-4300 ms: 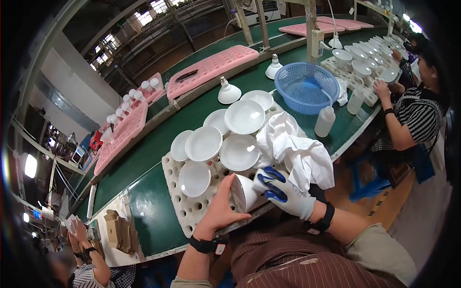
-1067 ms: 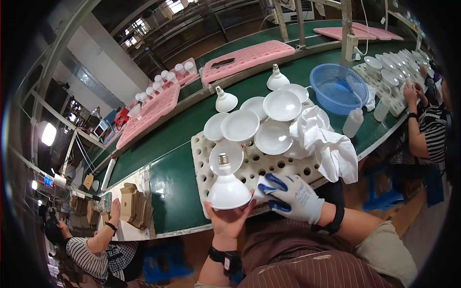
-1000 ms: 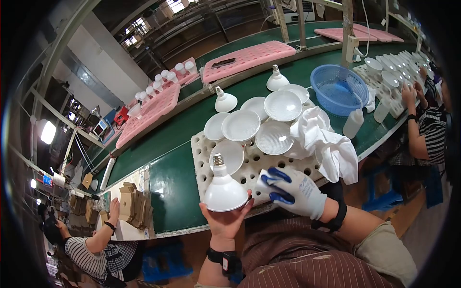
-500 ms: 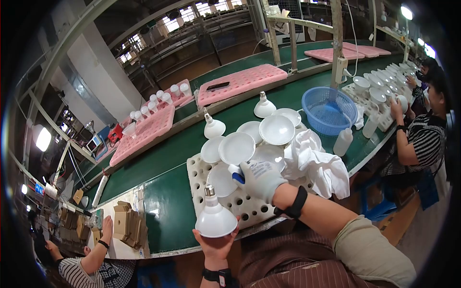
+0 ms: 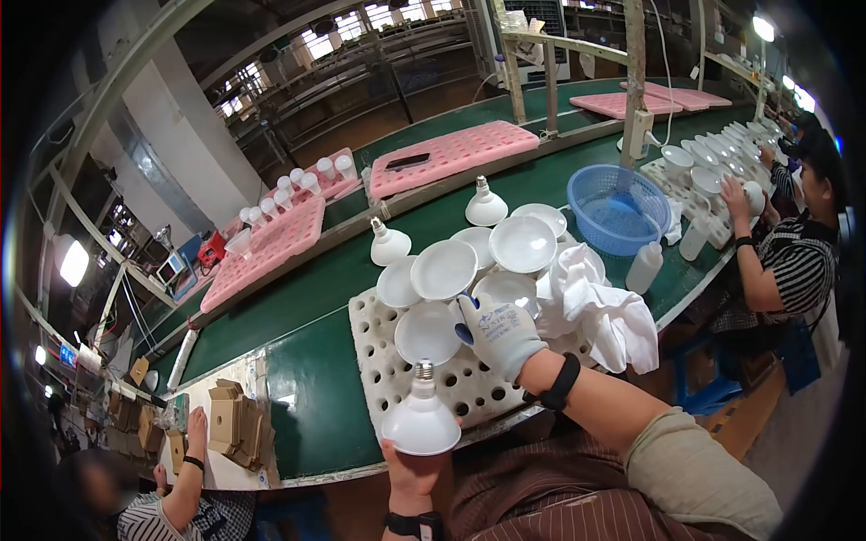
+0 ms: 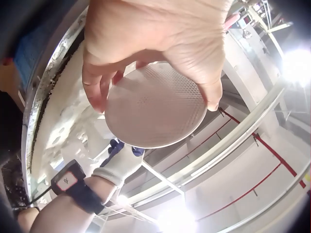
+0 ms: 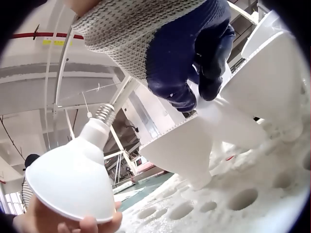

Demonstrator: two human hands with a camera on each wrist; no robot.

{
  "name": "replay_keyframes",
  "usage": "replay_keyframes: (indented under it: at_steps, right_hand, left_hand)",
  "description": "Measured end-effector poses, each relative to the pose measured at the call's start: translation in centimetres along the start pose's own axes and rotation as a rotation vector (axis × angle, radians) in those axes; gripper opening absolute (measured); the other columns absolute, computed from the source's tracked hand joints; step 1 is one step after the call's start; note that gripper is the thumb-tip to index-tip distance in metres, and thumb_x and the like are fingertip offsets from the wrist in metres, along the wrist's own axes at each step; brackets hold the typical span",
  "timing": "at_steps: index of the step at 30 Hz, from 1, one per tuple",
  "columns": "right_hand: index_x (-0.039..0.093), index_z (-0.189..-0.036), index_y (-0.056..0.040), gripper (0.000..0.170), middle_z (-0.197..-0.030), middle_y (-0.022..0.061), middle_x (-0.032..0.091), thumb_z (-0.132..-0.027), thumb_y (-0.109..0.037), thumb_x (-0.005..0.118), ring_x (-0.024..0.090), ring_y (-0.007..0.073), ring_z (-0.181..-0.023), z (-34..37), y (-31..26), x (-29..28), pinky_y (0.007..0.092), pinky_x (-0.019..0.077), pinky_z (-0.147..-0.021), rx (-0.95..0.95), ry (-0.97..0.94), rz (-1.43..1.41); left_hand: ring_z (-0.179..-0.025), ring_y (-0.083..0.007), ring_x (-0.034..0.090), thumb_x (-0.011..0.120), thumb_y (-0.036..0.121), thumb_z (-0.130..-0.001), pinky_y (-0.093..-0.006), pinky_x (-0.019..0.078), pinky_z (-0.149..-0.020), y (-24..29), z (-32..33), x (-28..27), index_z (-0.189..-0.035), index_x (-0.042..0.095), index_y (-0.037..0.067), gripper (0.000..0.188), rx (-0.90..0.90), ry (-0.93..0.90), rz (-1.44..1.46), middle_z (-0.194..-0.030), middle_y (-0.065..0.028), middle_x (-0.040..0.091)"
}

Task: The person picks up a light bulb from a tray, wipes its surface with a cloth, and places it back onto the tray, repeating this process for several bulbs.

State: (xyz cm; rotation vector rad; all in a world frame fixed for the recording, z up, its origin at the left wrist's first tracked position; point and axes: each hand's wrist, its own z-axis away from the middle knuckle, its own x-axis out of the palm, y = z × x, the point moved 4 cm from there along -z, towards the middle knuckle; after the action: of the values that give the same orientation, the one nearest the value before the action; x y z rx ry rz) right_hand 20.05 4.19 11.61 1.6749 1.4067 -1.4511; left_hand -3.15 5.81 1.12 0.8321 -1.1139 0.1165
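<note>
My left hand [image 5: 413,469] grips a white floodlight bulb [image 5: 422,422] by its wide rim, from below. The screw base points up, and the ribbed round lens [image 6: 155,107] faces down toward the palm. My right hand [image 5: 499,335], in a white glove with blue-coated fingers [image 7: 170,63], is over the foam tray [image 5: 388,397] among the standing bulbs. Its bent fingers pinch a small white cloth-like pad [image 7: 206,104], mostly hidden by the glove. The nearest bulb in the tray [image 5: 428,334] stands lens up, just left of the glove. Several more stand behind.
A crumpled white cloth [image 5: 600,311] lies on the tray's right side. Two bulbs [image 5: 390,245] stand lens down on the green bench. Farther right are a blue basket [image 5: 618,209] and a squeeze bottle [image 5: 644,268]. Cardboard pieces [image 5: 236,424] and another worker are left.
My left hand has turned the bulb from sideways to screw base up. My right hand has left that bulb and moved left and forward over the tray. The head view has shifted.
</note>
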Motion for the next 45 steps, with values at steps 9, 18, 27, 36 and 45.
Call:
replay_keyframes:
  at_steps: [9, 18, 27, 36, 45]
  right_hand:
    - [0.054, -0.127, -0.0068, 0.056, -0.118, 0.0178, 0.058, -0.083, -0.038, 0.067, 0.060, 0.0358, -0.103, 5.0, 5.0, -7.2, 0.0450, 0.0475, -0.088, 0.010, 0.074, -0.082]
    - [0.049, -0.134, -0.0100, 0.065, -0.125, 0.0170, 0.056, -0.076, -0.028, 0.073, 0.052, 0.0351, -0.116, 10.1, 12.1, -9.4, 0.0434, 0.0413, -0.098, 0.073, -0.112, 0.022]
    - [0.067, -0.098, -0.0056, 0.036, -0.100, 0.0140, 0.063, -0.064, -0.012, 0.073, 0.058, 0.0381, -0.099, 11.8, 7.3, -15.3, 0.0460, 0.0458, -0.087, -0.131, 0.210, -0.297]
    - [0.051, -0.125, -0.0009, 0.054, -0.116, 0.0204, 0.056, -0.077, -0.018, 0.069, 0.052, 0.0394, -0.107, 12.8, 10.4, -5.6, 0.0472, 0.0400, -0.095, -0.248, 0.095, -0.155]
    - [0.040, -0.138, -0.0047, 0.045, -0.125, 0.0119, 0.053, -0.096, -0.018, 0.051, 0.057, 0.0220, -0.112, 12.7, 19.6, -5.5, 0.0326, 0.0480, -0.097, 0.343, 0.072, -1.458]
  left_hand:
    - [-0.123, -0.0289, 0.051, 0.076, 0.019, -0.080, -0.0446, 0.0461, -0.102, -0.7, -0.8, 1.0, -0.141, 0.033, 0.005, 0.075, -0.042, 0.057, -0.348, -0.135, -0.0128, 0.047]
    - [-0.122, -0.0283, 0.052, 0.080, 0.026, -0.076, -0.0433, 0.0488, -0.098, -1.3, -1.2, 3.1, -0.141, 0.032, 0.007, 0.083, -0.090, 0.029, -0.373, -0.135, -0.0115, 0.046]
    - [-0.114, -0.0243, 0.057, 0.072, 0.014, -0.080, -0.0403, 0.0513, -0.093, -3.4, -3.0, 3.9, -0.138, 0.036, 0.006, 0.069, -0.132, -0.052, -0.483, -0.130, -0.0116, 0.051]
    - [-0.121, -0.0256, 0.047, 0.078, 0.019, -0.072, -0.0380, 0.0441, -0.099, -5.5, -2.6, 12.9, -0.152, 0.014, 0.012, 0.102, -0.179, -0.320, -0.694, -0.146, -0.0115, 0.030]
    - [-0.134, -0.0286, 0.033, 0.078, 0.015, -0.061, -0.0410, 0.0406, -0.105, -1.9, -1.6, 13.9, -0.155, 0.003, 0.012, 0.119, -0.024, -0.469, -0.925, -0.149, -0.0134, 0.022]
